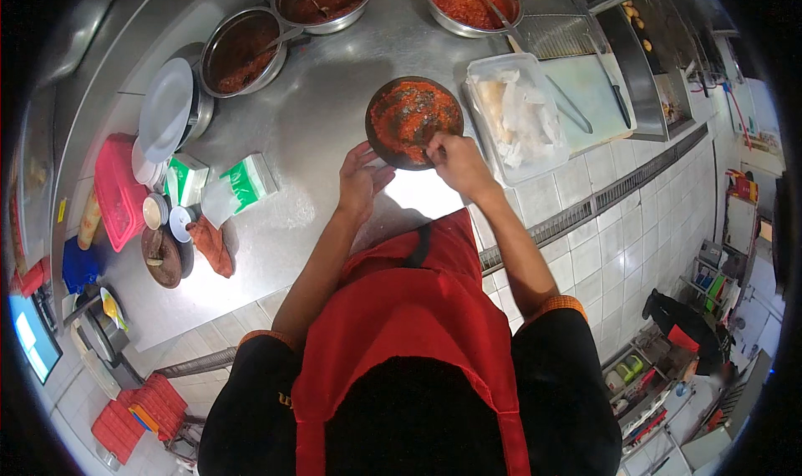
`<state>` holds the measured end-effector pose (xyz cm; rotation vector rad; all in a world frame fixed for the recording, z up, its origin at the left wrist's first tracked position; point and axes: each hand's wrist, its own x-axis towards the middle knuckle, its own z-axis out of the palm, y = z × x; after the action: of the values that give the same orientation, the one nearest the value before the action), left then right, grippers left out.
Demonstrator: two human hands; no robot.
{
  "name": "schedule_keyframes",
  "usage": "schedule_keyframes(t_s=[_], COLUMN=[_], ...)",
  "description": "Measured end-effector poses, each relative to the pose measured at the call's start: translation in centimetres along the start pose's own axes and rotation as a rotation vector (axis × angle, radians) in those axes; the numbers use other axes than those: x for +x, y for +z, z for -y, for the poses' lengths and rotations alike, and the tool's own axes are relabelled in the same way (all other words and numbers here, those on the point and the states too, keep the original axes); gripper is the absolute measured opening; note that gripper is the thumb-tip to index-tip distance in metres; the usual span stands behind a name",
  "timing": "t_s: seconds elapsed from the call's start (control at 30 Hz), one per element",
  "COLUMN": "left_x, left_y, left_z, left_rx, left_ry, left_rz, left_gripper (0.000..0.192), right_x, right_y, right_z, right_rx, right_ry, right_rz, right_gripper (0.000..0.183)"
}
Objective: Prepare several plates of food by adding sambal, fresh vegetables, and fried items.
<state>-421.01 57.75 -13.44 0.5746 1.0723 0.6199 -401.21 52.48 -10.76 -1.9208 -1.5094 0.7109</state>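
Note:
On the steel worktop (301, 119) a round dark dish (374, 139) holds red sauce (401, 109) with dark pieces in it. At the dish's lower right edge, my right hand (456, 159) has its fingers bent together over the sauce; whether they grip something small is hidden. My left hand (364, 184) is beside the lower left rim, fingers apart and holding nothing. Right of the dish, a clear plastic container (532, 169) holds pale items wrapped in white paper or film (517, 122).
Steel bowls of red sauce (457, 31) with spoons stand at the back. A cutting board (601, 93) bears tongs (573, 109) and a knife (620, 103). Plates (166, 109), napkin packs (250, 181), a pink basket (119, 191), a brown cloth (212, 247) and a stone mortar (164, 266) are at left.

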Motion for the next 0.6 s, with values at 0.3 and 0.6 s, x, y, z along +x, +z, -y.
schedule_keyframes(t_s=[0.3, 0.6], left_x=[-0.4, -0.2], left_y=[0.1, -0.3], left_z=[-1.2, -1.3], left_rx=[0.071, 0.014], left_ry=[-0.076, -0.083], left_rz=[0.042, 0.091], left_gripper=[0.048, 0.044], right_x=[2.5, -0.8], right_y=[-0.3, -2.4], right_z=[2.0, 2.3], right_rx=[0.106, -0.394], right_ry=[0.048, 0.143], right_rz=[0.099, 0.027], right_gripper=[0.011, 0.009])
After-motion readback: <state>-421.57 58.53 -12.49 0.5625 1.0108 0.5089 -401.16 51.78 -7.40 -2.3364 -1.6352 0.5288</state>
